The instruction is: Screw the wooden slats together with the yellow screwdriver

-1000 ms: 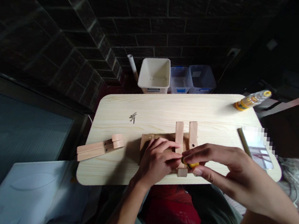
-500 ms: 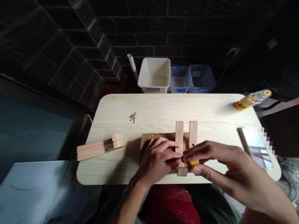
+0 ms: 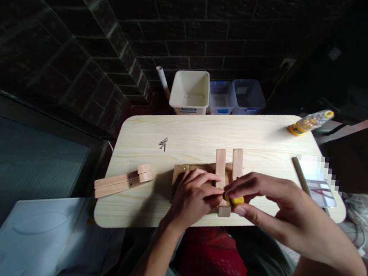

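My right hand (image 3: 269,202) pinches the short yellow handle of a screwdriver (image 3: 235,200) between thumb and fingers. The tool's tip, hidden by my fingers, is close to a light wooden bar (image 3: 221,163) with a block (image 3: 224,211) at its near end. My left hand (image 3: 191,197) presses on this bar from the left, fingertips on its side and closed against it. A second wooden bar (image 3: 238,160) stands parallel on the right, partly covered by my right hand. Both bars lie across a brown box-like piece (image 3: 178,172) under my left hand.
Several loose screws (image 3: 163,144) lie on the pale table (image 3: 139,129). Two joined wooden bars (image 3: 117,184) rest at the left. A clear bottle (image 3: 312,123) and a flat reflective object (image 3: 318,181) are on the right. A cream bin (image 3: 190,91) and two clear bins (image 3: 222,97) stand behind the table.
My right hand has turned slightly with the screwdriver, its fingers shifting a little on the yellow handle. My left hand and the wooden bars look unmoved.
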`<action>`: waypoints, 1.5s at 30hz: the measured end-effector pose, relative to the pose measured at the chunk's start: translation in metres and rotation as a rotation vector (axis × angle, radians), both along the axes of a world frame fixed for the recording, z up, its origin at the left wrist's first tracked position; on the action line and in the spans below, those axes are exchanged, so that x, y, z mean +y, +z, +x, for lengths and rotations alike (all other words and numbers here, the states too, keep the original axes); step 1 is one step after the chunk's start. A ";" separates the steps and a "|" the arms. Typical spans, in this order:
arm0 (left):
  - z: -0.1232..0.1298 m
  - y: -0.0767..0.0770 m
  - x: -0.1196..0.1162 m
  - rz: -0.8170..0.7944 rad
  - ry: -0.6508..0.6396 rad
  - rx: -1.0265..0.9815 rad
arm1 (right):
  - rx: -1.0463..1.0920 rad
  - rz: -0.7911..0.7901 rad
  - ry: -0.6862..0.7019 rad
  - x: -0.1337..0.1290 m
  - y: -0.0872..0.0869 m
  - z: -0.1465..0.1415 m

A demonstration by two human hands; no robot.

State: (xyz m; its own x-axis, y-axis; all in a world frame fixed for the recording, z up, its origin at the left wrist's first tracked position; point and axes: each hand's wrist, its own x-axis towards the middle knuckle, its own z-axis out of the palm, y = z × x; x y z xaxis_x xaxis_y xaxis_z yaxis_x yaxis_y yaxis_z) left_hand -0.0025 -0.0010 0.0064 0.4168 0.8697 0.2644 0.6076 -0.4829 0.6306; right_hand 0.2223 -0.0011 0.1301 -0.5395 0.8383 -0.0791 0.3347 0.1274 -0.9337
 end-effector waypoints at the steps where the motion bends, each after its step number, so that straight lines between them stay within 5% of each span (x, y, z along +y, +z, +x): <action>1: 0.000 0.000 0.000 0.001 -0.002 -0.003 | -0.016 -0.003 -0.004 0.000 0.000 0.000; 13: 0.000 0.002 0.000 -0.019 0.005 0.002 | -0.007 0.116 0.028 0.002 0.005 -0.003; 45: 0.000 -0.002 0.000 0.011 -0.005 0.020 | -0.001 0.033 -0.002 0.001 0.003 0.004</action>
State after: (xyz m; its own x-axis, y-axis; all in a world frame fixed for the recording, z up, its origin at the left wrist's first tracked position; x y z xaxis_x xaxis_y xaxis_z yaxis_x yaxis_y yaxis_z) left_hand -0.0023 -0.0007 0.0049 0.4262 0.8649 0.2652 0.6179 -0.4924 0.6130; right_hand 0.2261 -0.0006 0.1334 -0.5379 0.8414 -0.0515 0.3359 0.1579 -0.9286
